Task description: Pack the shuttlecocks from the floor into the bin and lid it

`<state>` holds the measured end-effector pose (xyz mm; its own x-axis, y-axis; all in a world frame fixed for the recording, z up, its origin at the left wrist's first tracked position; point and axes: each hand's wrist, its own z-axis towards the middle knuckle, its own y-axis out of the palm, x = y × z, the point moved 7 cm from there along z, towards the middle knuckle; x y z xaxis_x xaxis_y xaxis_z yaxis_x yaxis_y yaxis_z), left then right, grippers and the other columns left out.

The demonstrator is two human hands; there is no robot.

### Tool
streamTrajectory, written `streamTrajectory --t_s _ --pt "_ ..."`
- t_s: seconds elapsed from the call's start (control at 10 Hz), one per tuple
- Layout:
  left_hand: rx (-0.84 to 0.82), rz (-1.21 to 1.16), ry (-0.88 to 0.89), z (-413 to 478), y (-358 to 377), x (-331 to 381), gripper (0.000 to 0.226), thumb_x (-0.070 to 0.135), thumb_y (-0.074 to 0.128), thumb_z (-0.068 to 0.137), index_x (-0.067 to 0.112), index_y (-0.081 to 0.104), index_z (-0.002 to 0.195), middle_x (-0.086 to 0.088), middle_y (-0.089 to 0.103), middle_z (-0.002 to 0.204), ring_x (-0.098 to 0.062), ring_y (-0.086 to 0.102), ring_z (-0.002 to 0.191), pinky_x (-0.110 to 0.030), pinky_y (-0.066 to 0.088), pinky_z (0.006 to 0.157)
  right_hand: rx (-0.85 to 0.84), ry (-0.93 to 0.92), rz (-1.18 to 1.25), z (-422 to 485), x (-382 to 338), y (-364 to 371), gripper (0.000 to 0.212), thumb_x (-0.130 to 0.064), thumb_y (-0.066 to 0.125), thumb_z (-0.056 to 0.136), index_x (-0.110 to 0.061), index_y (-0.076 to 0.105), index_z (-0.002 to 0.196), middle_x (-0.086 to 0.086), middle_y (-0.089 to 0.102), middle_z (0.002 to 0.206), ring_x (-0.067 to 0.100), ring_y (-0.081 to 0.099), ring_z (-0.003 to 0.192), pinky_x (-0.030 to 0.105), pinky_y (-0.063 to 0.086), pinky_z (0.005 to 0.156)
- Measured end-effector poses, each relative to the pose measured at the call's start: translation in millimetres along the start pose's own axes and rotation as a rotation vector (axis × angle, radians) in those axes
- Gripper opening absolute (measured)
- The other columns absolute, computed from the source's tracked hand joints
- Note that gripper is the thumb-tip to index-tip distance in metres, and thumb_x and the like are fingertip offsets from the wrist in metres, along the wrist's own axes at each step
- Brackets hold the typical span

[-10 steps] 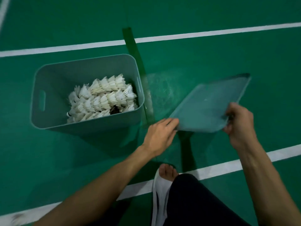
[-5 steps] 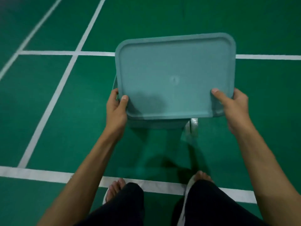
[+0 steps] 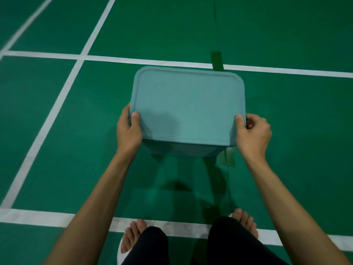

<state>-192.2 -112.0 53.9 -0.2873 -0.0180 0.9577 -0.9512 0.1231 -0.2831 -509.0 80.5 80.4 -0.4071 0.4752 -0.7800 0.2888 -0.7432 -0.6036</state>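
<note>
Over the bin (image 3: 181, 150), the lid (image 3: 188, 106) has come down lower.

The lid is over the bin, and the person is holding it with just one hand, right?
Not quite. The head view shows two hands on the lid, not one: the left hand grips its left edge and the right hand grips its right edge. The lid is over the bin, as you said.
</note>
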Motion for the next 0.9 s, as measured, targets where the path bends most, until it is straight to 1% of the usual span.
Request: streamTrajectory --t_s 0.1,0.2,0.3,0.4,0.5,0.6,0.7,0.8,0.9 --pt "0.022 0.000 0.033 6 0 0 0.040 0.012 0.044 0.105 0.005 0.055 0.144 -0.003 0.062 0.139 -0.011 0.058 0.121 -0.023 0.045 0.106 -0.013 0.036 0.050 6 3 10 0.030 -0.029 0.064 0.093 -0.006 0.077 0.106 0.015 0.070 0.099 0.029 0.066 0.083 0.037 0.053 0.087" --pt "0.031 0.061 0.054 12 -3 -3 0.038 0.014 0.045 0.102 0.006 0.060 0.137 -0.004 0.068 0.127 -0.012 0.061 0.108 -0.029 0.050 0.096 -0.034 0.085 0.080 18 2 14 0.035 -0.035 0.065 0.087 -0.010 0.078 0.106 0.010 0.074 0.100 0.025 0.069 0.085 0.043 0.056 0.090" --pt "0.042 0.278 0.069 19 -4 4 0.043 0.013 0.047 0.097 0.004 0.056 0.138 -0.013 0.064 0.131 -0.031 0.060 0.117 -0.043 0.048 0.102 -0.074 0.053 -0.122 25 -5 14 0.061 -0.038 0.062 0.081 -0.014 0.064 0.137 0.013 0.066 0.122 0.031 0.063 0.111 0.040 0.049 0.101" --pt "0.019 0.720 0.263 27 15 40 0.073 0.014 0.056 0.089 0.009 0.030 0.157 -0.018 0.037 0.160 -0.040 0.034 0.145 -0.047 0.027 0.121 -0.147 -0.286 -0.379 29 -46 29 0.078 -0.025 0.064 0.085 -0.019 0.035 0.157 0.017 0.035 0.157 0.038 0.037 0.141 0.047 0.034 0.113" --pt "-0.139 1.013 0.428 37 59 58 0.076 0.054 0.046 0.097 0.029 0.016 0.162 -0.009 0.008 0.172 -0.037 0.005 0.157 -0.054 0.011 0.125 -0.346 -0.451 -0.578 32 -64 67 0.074 -0.047 0.048 0.097 -0.025 0.019 0.162 0.010 0.007 0.171 0.037 0.010 0.155 0.059 0.018 0.120" --pt "-0.234 1.132 0.399 43 75 44 0.078 0.073 0.020 0.096 0.034 0.014 0.163 -0.007 0.005 0.172 -0.034 -0.002 0.158 -0.058 0.006 0.125 -0.432 -0.376 -0.691 34 -51 86 0.075 -0.062 0.027 0.099 -0.024 0.014 0.162 0.007 0.001 0.172 0.033 -0.001 0.157 0.061 0.016 0.122" --pt "-0.241 1.150 0.382 40 74 41 0.082 0.078 0.017 0.093 0.035 0.014 0.163 -0.007 0.004 0.172 -0.033 -0.002 0.158 -0.058 0.005 0.125 -0.418 -0.382 -0.702 30 -50 85 0.076 -0.063 0.025 0.097 -0.022 0.018 0.161 0.008 0.005 0.172 0.033 0.000 0.157 0.061 0.024 0.120" --pt "-0.327 1.152 0.318 46 77 54 0.093 0.087 0.021 0.085 0.036 0.015 0.162 -0.007 0.003 0.172 -0.033 -0.002 0.158 -0.061 0.006 0.123 -0.468 -0.336 -0.682 40 -56 82 0.078 -0.064 0.026 0.096 -0.022 0.018 0.161 0.008 0.004 0.172 0.033 -0.002 0.157 0.061 0.028 0.118" --pt "-0.430 1.133 0.236 45 66 65 0.099 0.092 0.028 0.080 0.037 0.019 0.162 -0.005 0.007 0.172 -0.031 0.001 0.158 -0.062 0.006 0.123 -0.525 -0.325 -0.675 29 -60 76 0.081 -0.069 0.024 0.094 -0.025 0.015 0.162 0.006 -0.001 0.172 0.031 -0.005 0.158 0.061 0.020 0.121"
